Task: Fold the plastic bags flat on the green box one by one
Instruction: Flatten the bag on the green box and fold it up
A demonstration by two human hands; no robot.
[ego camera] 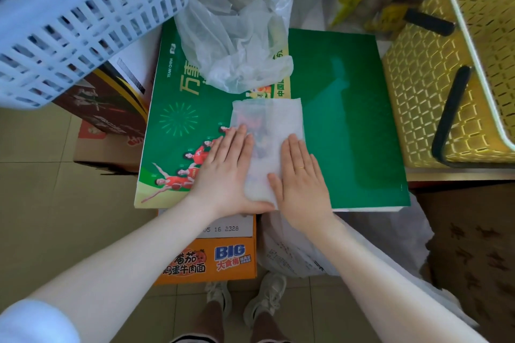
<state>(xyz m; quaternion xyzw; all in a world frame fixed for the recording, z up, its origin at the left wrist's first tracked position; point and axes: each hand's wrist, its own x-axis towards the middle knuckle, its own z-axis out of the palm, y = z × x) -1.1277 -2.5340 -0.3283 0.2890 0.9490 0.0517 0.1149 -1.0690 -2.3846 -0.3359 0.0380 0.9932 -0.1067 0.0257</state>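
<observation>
Plastic bag, thin, translucent white film, lies folded into a flat upright rectangle on the glossy green box, near the box's front edge. Both hands press it flat: the left hand rests palm-down with straight fingers on the bag's left edge, and the right hand, fingers straight and together, covers its lower right part. A second, crumpled plastic bag sits in a loose heap at the box's rear. A yellow lattice basket stands to the right; a white slotted basket lies upper left.
</observation>
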